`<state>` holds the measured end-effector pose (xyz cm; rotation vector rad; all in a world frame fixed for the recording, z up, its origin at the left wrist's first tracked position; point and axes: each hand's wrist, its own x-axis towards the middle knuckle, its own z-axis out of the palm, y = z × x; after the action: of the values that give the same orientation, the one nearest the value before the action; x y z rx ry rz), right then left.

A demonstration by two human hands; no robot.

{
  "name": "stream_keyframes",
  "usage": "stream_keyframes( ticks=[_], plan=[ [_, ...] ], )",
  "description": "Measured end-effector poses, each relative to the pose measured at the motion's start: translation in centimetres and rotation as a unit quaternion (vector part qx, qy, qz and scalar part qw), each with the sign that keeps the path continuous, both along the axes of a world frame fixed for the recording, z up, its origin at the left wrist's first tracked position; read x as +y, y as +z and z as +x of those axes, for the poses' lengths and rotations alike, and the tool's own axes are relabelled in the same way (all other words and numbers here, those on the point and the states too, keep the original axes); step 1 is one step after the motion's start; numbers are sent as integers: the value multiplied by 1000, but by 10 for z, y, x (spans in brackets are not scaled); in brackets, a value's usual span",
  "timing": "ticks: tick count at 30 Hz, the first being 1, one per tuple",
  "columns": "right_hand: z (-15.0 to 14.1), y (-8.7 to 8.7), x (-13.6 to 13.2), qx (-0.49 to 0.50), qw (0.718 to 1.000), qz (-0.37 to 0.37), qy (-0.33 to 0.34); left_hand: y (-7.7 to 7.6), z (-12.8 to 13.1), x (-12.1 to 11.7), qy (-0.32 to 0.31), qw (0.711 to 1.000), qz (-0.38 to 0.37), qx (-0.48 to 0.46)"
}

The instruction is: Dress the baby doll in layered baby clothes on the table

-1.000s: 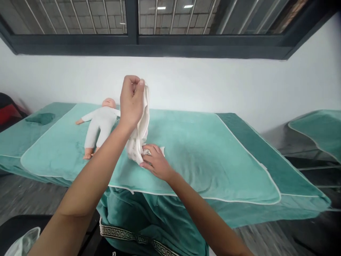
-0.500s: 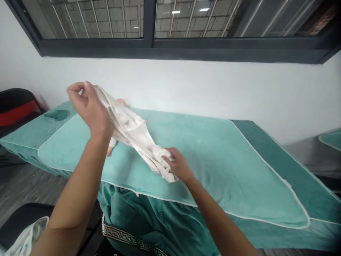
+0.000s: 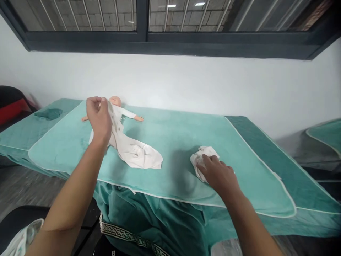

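Observation:
My left hand [image 3: 99,115] is raised with the fingers pinched on one end of a long white cloth [image 3: 125,145] with a faint print. The cloth hangs down, and its far end lies on the light green mat. Behind it a baby doll [image 3: 115,101] in a white long-sleeved top lies on its back, arms spread; the cloth and my hand hide much of its body. To the right, my right hand [image 3: 220,174] has its fingers curled over a crumpled white cloth bundle [image 3: 204,158] low over the mat, its fingertips partly hidden.
The light green mat [image 3: 170,131] lies on a bed with a darker green cover [image 3: 255,142], against a white wall below a barred window. At the left is a red and black chair [image 3: 13,113]. Another patterned cloth [image 3: 23,236] rests on a black seat at lower left.
The crumpled bundle has come apart from the long cloth and moved right with my right hand. My left hand has come down and right. The long cloth's free end has dropped, and more of the doll shows.

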<state>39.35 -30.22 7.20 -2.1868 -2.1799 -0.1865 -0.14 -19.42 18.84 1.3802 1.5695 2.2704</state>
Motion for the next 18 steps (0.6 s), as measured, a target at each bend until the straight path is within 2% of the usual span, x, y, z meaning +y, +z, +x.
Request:
stream_keyframes(
  ticks=[2, 4, 6, 8, 11, 13, 14, 15, 16, 18],
  plan=[
    [-27, 9, -5, 19, 999, 12, 27, -16, 0, -2, 23, 1000, -13, 10],
    [-56, 13, -7, 116, 988, 17, 104, -31, -4, -6, 41, 998, -41, -3],
    [-88, 14, -7, 226, 949, 15, 219, -41, -7, -11, 30, 997, -73, -13],
    [-121, 18, -8, 280, 898, 36, 338, -42, -8, -19, -23, 994, -106, 14],
    [-171, 37, -8, 255, 809, 64, 525, -25, 0, -34, -150, 970, -163, 101],
    [-202, 56, -2, 154, 764, 92, 620, -4, 11, -44, -214, 946, -189, 151],
    [-216, 65, 3, 98, 752, 112, 642, 7, 17, -49, -233, 938, -193, 169],
    [-228, 73, 11, 49, 748, 123, 651, 17, 23, -53, -249, 931, -193, 186],
    [-238, 80, 21, 16, 754, 115, 646, 25, 29, -56, -263, 924, -191, 201],
    [-248, 91, 46, 20, 797, 52, 601, 34, 39, -59, -288, 913, -179, 228]
  ],
)
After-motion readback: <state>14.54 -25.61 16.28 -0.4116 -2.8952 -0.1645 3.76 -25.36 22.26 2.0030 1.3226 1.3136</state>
